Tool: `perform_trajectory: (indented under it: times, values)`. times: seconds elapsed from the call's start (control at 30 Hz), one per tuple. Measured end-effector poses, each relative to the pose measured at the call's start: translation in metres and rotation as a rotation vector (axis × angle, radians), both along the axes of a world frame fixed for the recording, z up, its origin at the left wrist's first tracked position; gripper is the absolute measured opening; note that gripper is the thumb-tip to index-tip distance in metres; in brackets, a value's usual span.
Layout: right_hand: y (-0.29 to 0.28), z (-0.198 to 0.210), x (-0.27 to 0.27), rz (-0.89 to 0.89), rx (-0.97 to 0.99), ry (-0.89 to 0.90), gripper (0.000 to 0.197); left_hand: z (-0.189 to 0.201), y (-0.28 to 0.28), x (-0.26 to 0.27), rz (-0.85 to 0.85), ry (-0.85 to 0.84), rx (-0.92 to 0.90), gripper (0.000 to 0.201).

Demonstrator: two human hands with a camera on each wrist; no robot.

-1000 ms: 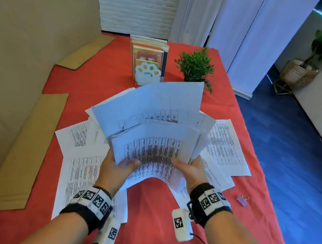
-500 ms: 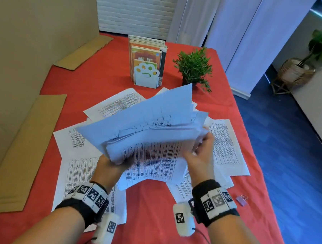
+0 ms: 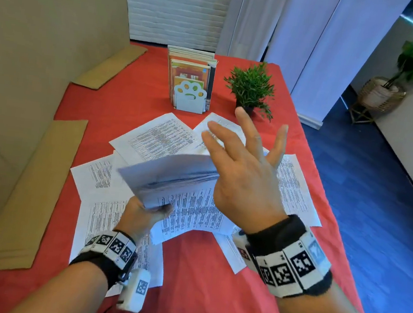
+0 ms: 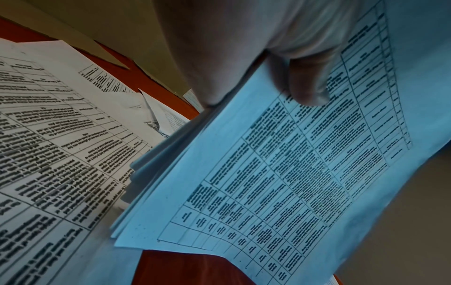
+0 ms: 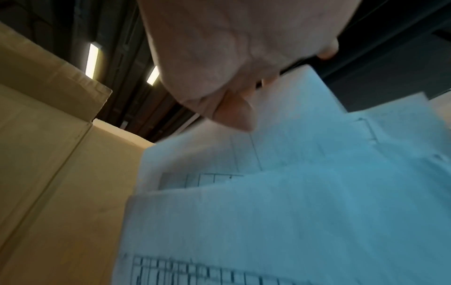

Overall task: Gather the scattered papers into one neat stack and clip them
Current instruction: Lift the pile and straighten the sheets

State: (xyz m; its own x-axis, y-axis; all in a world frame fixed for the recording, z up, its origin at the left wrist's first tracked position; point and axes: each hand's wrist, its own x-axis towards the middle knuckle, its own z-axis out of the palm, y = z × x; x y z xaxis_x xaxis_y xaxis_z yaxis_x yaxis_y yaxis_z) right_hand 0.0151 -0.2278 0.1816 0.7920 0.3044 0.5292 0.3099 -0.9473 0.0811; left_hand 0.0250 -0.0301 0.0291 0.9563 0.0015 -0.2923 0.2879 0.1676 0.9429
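My left hand (image 3: 146, 212) grips a bundle of printed papers (image 3: 172, 175) by its near left corner and holds it above the red table (image 3: 197, 297). In the left wrist view the thumb (image 4: 307, 81) presses on the bundle's top sheet (image 4: 280, 173). My right hand (image 3: 245, 166) is open, with fingers spread and pointing up, its palm at the bundle's right edge. The right wrist view shows the palm (image 5: 219, 57) over the fanned, uneven sheets (image 5: 292, 192). More loose sheets (image 3: 161, 138) lie scattered on the table beneath and around. No clip is visible.
A paw-shaped bookend with books (image 3: 190, 82) and a small potted plant (image 3: 252, 87) stand behind the papers. Cardboard walls (image 3: 31, 59) and flaps (image 3: 29, 187) bound the left side. The table's right edge (image 3: 324, 195) drops to a blue floor.
My right hand has let go of the bundle's right side and risen with its fingers spread. The bundle has tipped flatter, now held by the left hand alone.
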Motion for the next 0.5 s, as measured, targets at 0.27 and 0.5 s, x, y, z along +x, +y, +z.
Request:
perform_trajectory:
  times: [0.27, 0.5]
  values:
    - [-0.005, -0.023, 0.003, -0.183, 0.255, -0.005, 0.091, 0.009, -0.006, 0.000, 0.007, -0.033, 0.085, 0.019]
    - [-0.045, -0.086, 0.019, -0.148, 1.681, 0.736, 0.092, 0.012, -0.011, 0.003, 0.096, -0.031, 0.089, 0.023]
